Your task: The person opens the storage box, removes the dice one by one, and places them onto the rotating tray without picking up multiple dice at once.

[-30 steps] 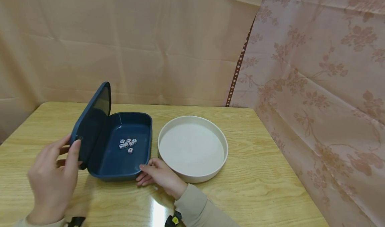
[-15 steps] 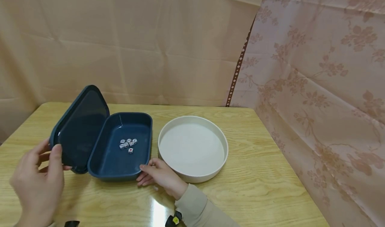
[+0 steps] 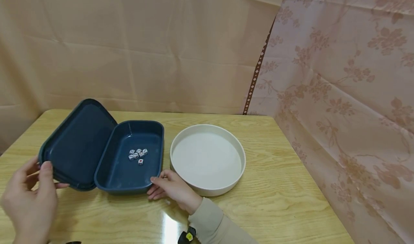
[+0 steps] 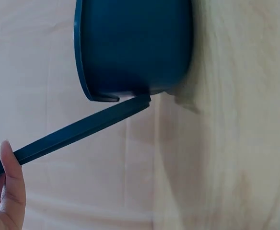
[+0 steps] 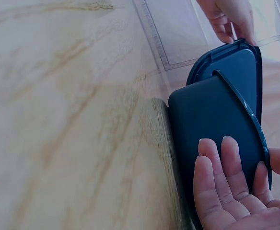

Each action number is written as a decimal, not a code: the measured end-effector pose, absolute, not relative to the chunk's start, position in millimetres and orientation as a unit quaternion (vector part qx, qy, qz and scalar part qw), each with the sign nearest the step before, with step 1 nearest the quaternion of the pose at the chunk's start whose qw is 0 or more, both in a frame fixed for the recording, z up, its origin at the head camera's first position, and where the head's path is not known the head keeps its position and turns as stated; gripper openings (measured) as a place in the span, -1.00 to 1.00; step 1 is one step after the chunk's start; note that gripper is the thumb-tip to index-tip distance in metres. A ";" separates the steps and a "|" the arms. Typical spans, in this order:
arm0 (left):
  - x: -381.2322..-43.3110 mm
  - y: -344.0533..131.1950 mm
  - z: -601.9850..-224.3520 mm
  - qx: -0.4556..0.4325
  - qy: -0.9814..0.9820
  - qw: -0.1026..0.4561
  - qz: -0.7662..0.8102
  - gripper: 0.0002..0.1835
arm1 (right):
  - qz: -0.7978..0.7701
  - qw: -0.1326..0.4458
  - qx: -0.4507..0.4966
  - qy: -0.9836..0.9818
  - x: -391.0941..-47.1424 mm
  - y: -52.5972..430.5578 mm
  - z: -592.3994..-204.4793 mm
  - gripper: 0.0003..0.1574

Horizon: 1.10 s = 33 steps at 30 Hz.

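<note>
In the head view, a dark blue lidded box (image 3: pixel 118 174) sits on the table with its lid (image 3: pixel 81 143) tilted out to the left. My left hand (image 3: pixel 30 201) holds the lid's outer near corner between thumb and fingers. Seen from the left wrist, the lid (image 4: pixel 82 132) slants up off the tabletop and meets the box (image 4: pixel 135 43) at its side. My right hand (image 3: pixel 176 190) grips the box's near right corner, thumb at the rim; the right wrist view has its fingers (image 5: pixel 232 165) along the outer wall. Several white dice (image 3: pixel 138 154) lie on the box floor.
A round white tray (image 3: pixel 207 157) with a raised rim stands right of the box, close to my right hand. The wooden table (image 3: pixel 284 201) ends at a beige curtain (image 3: pixel 145 57) behind and a floral cloth (image 3: pixel 349 111) on the right.
My left hand has swung the lid from steeply raised down and outward to the left. My right hand, the box, the dice and the white tray keep practically the same places.
</note>
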<state>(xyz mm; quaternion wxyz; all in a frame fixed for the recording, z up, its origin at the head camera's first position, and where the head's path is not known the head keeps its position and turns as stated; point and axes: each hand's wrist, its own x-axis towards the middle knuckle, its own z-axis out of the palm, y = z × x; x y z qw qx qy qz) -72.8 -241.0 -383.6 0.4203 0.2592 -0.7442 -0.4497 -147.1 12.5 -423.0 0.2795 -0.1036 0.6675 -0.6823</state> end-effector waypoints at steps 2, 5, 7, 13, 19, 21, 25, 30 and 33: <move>-72.3 -243.7 -385.3 0.268 -0.735 0.413 -0.465 -0.64 | -0.682 0.280 -0.106 0.668 -147.3 13.0 -422.9 -0.81; -71.8 -247.3 -389.0 0.281 -0.726 0.401 -0.483 -0.63 | -0.681 0.281 -0.107 0.668 -147.5 13.5 -422.9 -0.82; -71.9 -249.5 -391.8 0.287 -0.719 0.394 -0.495 -0.62 | -0.680 0.281 -0.108 0.668 -147.7 13.6 -422.8 -0.82; -72.7 -258.9 -400.4 0.315 -0.717 0.352 -0.513 -0.56 | -0.677 0.281 -0.108 0.671 -148.3 13.5 -421.8 -0.81; -72.1 -279.8 -414.5 0.308 -0.662 0.319 -0.605 -0.52 | -0.679 0.283 -0.106 0.669 -148.4 12.9 -422.3 -0.81; -71.7 -286.9 -419.9 0.294 -0.631 0.319 -0.643 -0.51 | -0.679 0.284 -0.106 0.669 -148.4 12.8 -422.6 -0.81; -73.3 -295.0 -421.7 0.314 -0.617 0.295 -0.658 -0.49 | -0.680 0.283 -0.107 0.668 -148.7 13.0 -423.2 -0.81; -76.6 -303.0 -421.0 0.372 -0.596 0.257 -0.663 -0.47 | -0.679 0.284 -0.107 0.668 -149.2 13.2 -423.1 -0.81; -78.2 -309.9 -422.6 0.394 -0.589 0.231 -0.667 -0.44 | -0.679 0.285 -0.106 0.668 -149.3 13.5 -422.0 -0.81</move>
